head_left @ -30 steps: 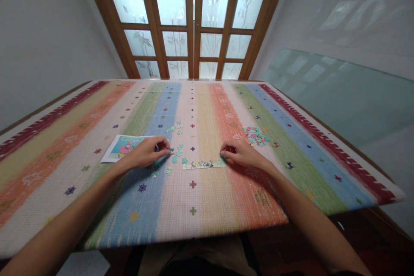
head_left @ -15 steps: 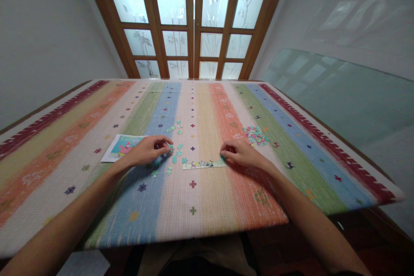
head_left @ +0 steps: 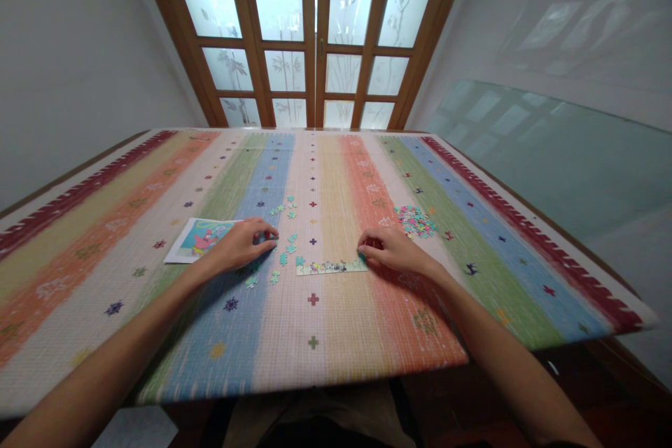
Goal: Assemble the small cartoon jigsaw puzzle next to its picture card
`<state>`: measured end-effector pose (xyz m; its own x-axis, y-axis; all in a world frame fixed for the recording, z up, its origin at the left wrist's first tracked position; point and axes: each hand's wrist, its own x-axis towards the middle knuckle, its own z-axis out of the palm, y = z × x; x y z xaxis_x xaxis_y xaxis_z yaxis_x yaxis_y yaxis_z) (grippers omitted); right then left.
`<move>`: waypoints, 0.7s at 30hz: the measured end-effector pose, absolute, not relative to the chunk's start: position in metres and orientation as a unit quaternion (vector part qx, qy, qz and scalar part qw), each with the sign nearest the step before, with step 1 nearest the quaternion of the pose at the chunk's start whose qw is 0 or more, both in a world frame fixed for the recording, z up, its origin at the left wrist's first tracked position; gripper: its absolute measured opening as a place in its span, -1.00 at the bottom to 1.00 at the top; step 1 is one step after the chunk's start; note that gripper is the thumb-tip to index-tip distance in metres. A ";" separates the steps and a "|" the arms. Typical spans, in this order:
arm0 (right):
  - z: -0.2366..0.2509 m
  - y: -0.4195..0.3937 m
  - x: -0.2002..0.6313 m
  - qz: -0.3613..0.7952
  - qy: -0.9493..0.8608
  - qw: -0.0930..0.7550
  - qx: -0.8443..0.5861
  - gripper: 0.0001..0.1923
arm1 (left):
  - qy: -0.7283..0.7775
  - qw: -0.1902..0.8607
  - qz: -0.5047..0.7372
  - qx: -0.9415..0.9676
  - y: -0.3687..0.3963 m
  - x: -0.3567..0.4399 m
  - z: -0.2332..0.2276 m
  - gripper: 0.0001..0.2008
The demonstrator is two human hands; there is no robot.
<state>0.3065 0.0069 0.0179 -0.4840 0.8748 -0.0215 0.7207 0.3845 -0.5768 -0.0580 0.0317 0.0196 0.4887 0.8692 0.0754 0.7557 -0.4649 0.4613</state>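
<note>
Has fingers of left hand [head_left: 240, 245] half curled, small gap between thumb and index; cannot tell if gripping a piece. Has right hand [head_left: 387, 249] bunched nearly closed at right end of puzzle strip [head_left: 332, 268], teal bit [head_left: 361, 256] by fingertips; too small to tell pinched or lying. Locate strip flat on striped cloth [head_left: 313, 322], loose teal pieces [head_left: 284, 259] scattered between it and left hand, some farther out. Mixed pile [head_left: 416, 222] just past right hand, picture card [head_left: 201, 238] partly covered by left. Expect light, thin, stiff pieces, probably card: pinch by edges, spare knobs, likely prone to bending. Treat strip as weak at joints; steady flat from both ends, never lift by one
</note>
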 end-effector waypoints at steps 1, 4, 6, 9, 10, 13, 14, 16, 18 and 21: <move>0.018 0.007 0.306 0.265 -0.819 0.144 -0.487 -0.88 | 0.473 0.191 0.149 0.847 0.030 -0.057 0.021 -0.68; 0.019 0.007 0.306 0.265 -0.819 0.142 -0.488 -0.88 | 0.433 0.200 0.128 0.870 0.023 -0.054 0.022 -0.63; 0.019 0.007 0.306 0.264 -0.819 0.142 -0.488 -0.88 | 0.414 0.196 0.114 0.882 0.019 -0.052 0.020 -0.62; 0.018 0.007 0.307 0.265 -0.820 0.145 -0.485 -0.88 | 0.395 0.194 0.103 0.892 0.017 -0.051 0.016 -0.56; 0.018 0.007 0.307 0.266 -0.820 0.146 -0.485 -0.88 | 0.390 0.193 0.100 0.895 0.017 -0.051 0.015 -0.55; 0.019 0.007 0.307 0.271 -0.818 0.146 -0.486 -0.88 | 0.380 0.185 0.090 0.902 0.018 -0.052 0.012 -0.58; 0.019 0.007 0.306 0.272 -0.817 0.145 -0.487 -0.88 | 0.380 0.179 0.090 0.903 0.019 -0.052 0.012 -0.58; 0.019 0.007 0.306 0.272 -0.816 0.142 -0.490 -0.88 | 0.383 0.163 0.094 0.905 0.022 -0.053 0.011 -0.59; 0.019 0.007 0.306 0.269 -0.815 0.139 -0.494 -0.88 | 0.390 0.144 0.103 0.904 0.025 -0.055 0.008 -0.61; 0.018 0.008 0.307 0.269 -0.816 0.140 -0.492 -0.88 | 0.392 0.133 0.121 0.902 0.031 -0.060 0.004 -0.63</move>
<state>0.3069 0.0077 0.0175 -0.4767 0.8783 -0.0354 0.7278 0.3718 -0.5762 -0.0599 0.0309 0.0039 0.6627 0.7402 0.1138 0.6760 -0.6567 0.3343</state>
